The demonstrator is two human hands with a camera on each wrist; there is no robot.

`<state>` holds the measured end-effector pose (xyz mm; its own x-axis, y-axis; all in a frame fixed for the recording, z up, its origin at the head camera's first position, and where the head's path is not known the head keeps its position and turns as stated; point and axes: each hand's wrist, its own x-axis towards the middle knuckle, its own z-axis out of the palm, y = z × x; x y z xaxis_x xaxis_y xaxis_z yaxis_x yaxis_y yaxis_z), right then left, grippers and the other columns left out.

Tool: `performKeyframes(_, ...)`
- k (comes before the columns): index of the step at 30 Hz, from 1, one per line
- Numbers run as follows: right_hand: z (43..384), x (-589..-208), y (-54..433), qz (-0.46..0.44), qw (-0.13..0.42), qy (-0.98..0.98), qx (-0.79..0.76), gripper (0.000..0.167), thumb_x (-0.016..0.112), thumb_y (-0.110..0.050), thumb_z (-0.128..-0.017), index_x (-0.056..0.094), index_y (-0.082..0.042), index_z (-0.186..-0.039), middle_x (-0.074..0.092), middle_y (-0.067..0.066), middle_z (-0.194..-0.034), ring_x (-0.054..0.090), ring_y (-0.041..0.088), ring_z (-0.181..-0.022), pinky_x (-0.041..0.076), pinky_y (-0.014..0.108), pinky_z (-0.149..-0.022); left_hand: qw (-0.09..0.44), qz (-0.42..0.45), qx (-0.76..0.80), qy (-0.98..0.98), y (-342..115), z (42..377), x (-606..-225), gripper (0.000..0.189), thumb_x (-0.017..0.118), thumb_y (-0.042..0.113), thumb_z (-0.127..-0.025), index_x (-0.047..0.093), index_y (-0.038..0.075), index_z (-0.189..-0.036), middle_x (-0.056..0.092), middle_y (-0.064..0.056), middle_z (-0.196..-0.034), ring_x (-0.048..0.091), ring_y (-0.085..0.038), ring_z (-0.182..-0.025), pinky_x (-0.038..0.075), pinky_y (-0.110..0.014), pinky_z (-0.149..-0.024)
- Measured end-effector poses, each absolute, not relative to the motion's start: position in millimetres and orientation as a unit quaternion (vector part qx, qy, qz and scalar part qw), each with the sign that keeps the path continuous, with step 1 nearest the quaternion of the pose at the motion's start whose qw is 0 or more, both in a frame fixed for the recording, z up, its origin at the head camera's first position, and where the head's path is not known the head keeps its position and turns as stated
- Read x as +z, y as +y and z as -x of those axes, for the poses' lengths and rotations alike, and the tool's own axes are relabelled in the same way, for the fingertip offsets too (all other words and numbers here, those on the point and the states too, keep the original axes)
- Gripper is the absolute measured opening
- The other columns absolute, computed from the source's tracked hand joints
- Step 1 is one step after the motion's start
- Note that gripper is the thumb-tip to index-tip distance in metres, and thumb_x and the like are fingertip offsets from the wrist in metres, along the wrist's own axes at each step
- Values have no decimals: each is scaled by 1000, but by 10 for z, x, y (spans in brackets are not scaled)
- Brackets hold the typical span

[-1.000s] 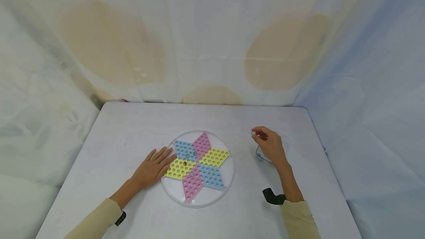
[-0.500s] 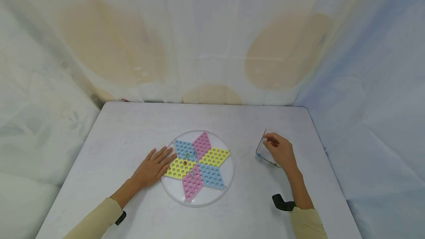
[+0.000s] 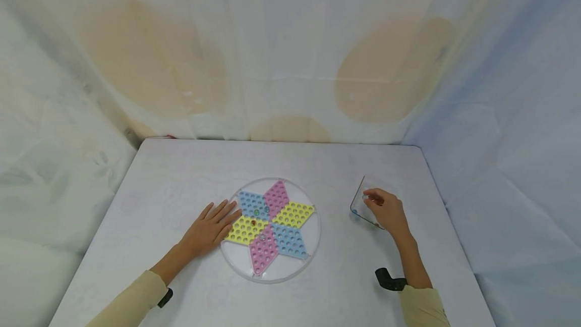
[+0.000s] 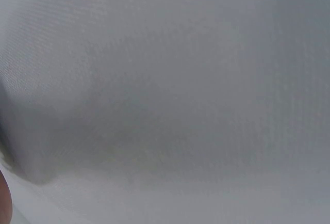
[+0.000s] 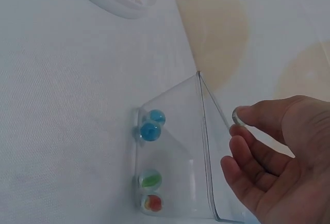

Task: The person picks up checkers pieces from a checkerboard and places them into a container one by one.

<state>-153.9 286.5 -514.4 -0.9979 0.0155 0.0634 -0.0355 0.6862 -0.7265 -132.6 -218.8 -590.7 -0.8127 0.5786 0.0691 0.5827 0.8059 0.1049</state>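
My left hand (image 3: 206, 233) lies flat with straight fingers, its fingertips over the left rim of a round Chinese checkers board (image 3: 290, 276). A six-pointed star of pink, yellow and blue holed sections fills the board, and several marbles sit near its centre. Over a clear plastic box (image 3: 355, 192), my right hand (image 3: 386, 212) pinches a clear glass marble (image 5: 237, 116) between thumb and index finger. Inside the box, seen in the right wrist view, are a blue marble (image 5: 150, 130), a green-swirled marble (image 5: 150, 180) and an orange-red one (image 5: 153, 203).
Both things stand on a white-covered table (image 3: 181, 165), the box to the right of the board. Patterned fabric (image 3: 281, 64) hangs behind the table and along both sides. Pale cloth fills nearly all of the left wrist view.
My right hand has shifted right and slightly toward me, from the box's left side to above it, keeping the marble pinched. The left hand and the board stay put.
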Motion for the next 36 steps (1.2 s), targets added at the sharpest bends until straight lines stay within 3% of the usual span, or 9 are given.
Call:
performKeyframes(14, 1576, -5199, 2855, 3, -25, -930, 366, 24, 63, -8, -96, 69, 2, -118, 68, 20, -112, 63, 37, -103, 52, 51, -85, 12, 305, -57, -951, -2190, 1327, -5915, 55, 46, 36, -104, 38, 20, -156, 26, -4, -163, 16, -27, -151, 9, -51, -120)
performKeyframes(22, 1605, -5260, 2824, -3, -43, -936, 351, 23, 64, -6, -94, 68, 3, -115, 68, 21, -111, 63, 38, -104, 52, 52, -87, 53, 319, -69, -944, -2192, 1317, -5922, 53, 48, 36, -104, 44, 18, -153, 34, -8, -160, 25, -31, -147, 19, -55, -117)
performKeyframes(36, 1671, -5297, 2774, 10, -72, -934, 350, 22, 64, -5, -94, 68, 5, -113, 68, 22, -110, 63, 40, -105, 52, 53, -86, 23, 307, -60, -949, -2193, 1321, -5923, 54, 46, 37, -104, 40, 20, -155, 28, -5, -163, 18, -28, -150, 13, -52, -119)
